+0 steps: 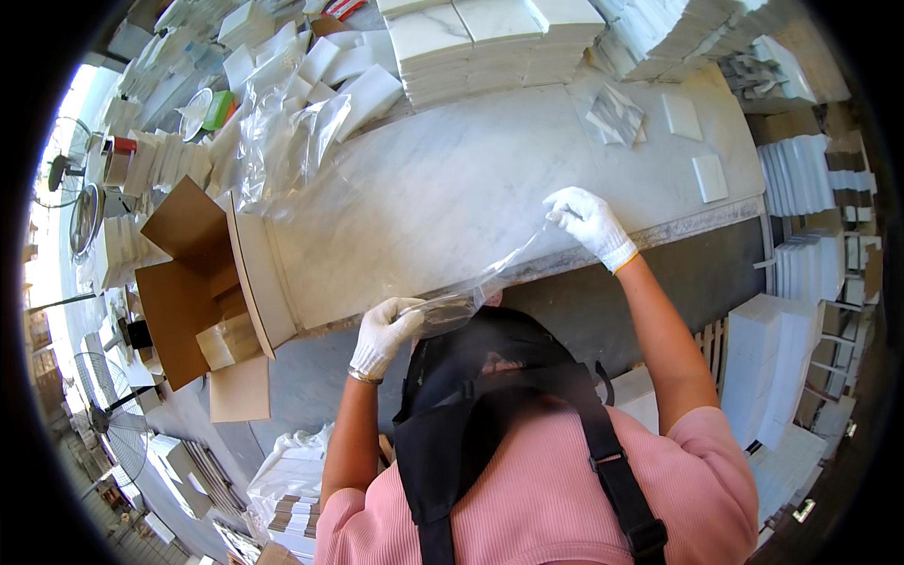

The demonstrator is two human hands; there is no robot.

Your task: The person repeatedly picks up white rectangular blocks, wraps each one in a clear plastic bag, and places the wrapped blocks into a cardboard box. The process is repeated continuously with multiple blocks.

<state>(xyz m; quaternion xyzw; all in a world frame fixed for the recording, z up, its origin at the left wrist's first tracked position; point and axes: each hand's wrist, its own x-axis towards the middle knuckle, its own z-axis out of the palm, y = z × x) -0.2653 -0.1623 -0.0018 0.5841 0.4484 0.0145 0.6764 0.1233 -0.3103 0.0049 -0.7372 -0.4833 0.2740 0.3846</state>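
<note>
A sheet of clear plastic film (pixel 454 309) stretches between my two gloved hands at the near edge of the pale marble-like tabletop (pixel 405 217). My left hand (pixel 382 339), in a white knit glove, is closed on the film's wider, bunched end. Farther right and a little higher, my right hand (pixel 591 226), gloved likewise, pinches the thin, drawn-out end between its fingertips. Whether the film is a bag or a loose sheet I cannot tell. To the left of my left hand stands an open cardboard box (pixel 188 282) with its flaps spread.
Stacked marbled tiles (pixel 490 47) stand at the table's far side. Loose tiles and crumpled clear plastic (pixel 282 151) lie at the far left. Two small white tiles and a grey-patterned tile (pixel 616 117) lie at the right. More slabs (pixel 774 363) fill the right side; a fan (pixel 105 414) stands left.
</note>
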